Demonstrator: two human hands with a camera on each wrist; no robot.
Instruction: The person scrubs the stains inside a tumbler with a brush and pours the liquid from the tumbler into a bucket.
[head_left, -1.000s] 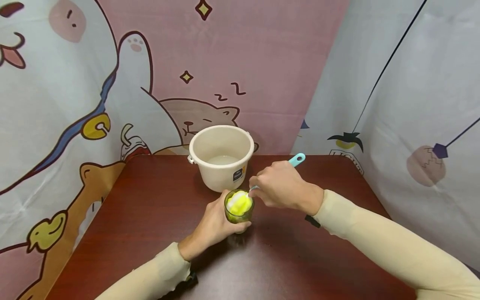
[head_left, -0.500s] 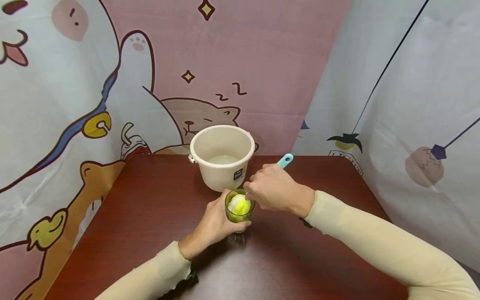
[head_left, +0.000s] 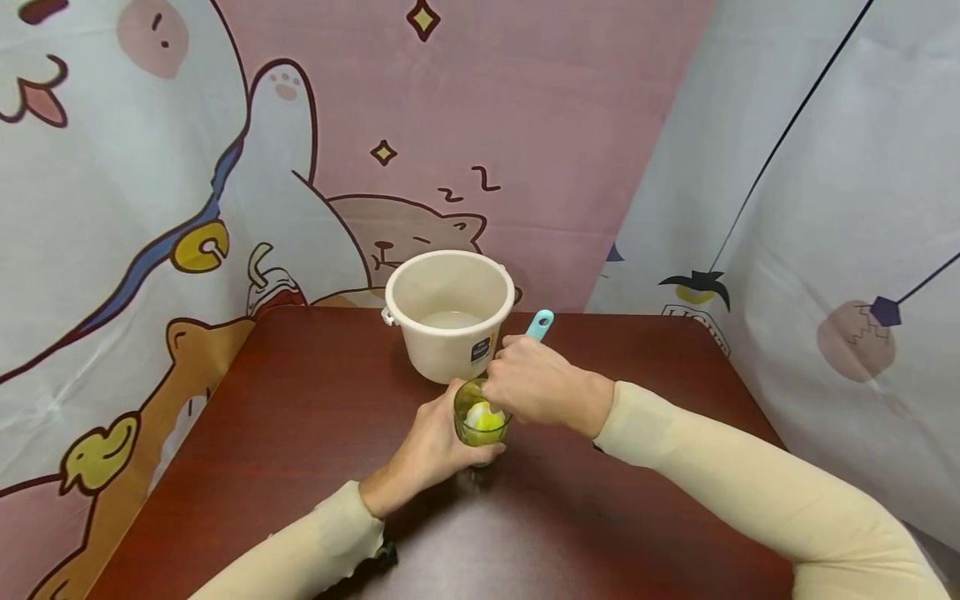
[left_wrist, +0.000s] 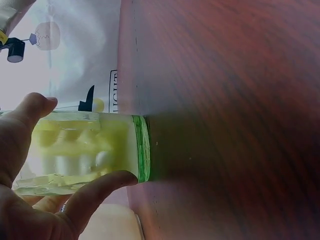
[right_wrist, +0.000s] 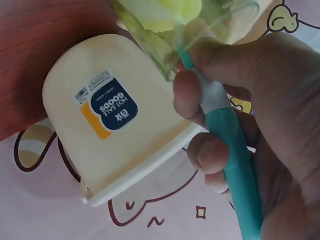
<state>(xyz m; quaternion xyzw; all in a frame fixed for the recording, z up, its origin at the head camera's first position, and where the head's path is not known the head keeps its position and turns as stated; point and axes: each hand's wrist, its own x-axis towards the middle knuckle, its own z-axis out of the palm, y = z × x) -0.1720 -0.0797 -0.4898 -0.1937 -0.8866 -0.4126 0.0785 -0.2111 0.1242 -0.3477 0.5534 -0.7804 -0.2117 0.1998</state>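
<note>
My left hand (head_left: 431, 442) grips a green-tinted drinking glass (head_left: 465, 402) from the left, fingers and thumb around its side. The left wrist view shows the glass's thick green base (left_wrist: 143, 150) and, through its wall, the ridged yellow and white sponge head (left_wrist: 75, 145) of a cup brush. My right hand (head_left: 542, 379) holds that cup brush by its teal handle (right_wrist: 235, 165), close to the glass's rim. In the head view the handle's end with a hanging hole sticks up past my right hand, which covers part of the rim.
A cream plastic bucket (head_left: 442, 352) stands just behind the glass, with a dark label on its side and a little cloudy liquid at its bottom. Everything is on a dark red-brown table (head_left: 315, 392). Cartoon-printed cloth (head_left: 555, 167) hangs behind and along the sides.
My right hand has moved left and closer over the glass, pushing the brush's sponge head deeper inside. The handle's end has swung left. My left hand keeps its hold on the glass.
</note>
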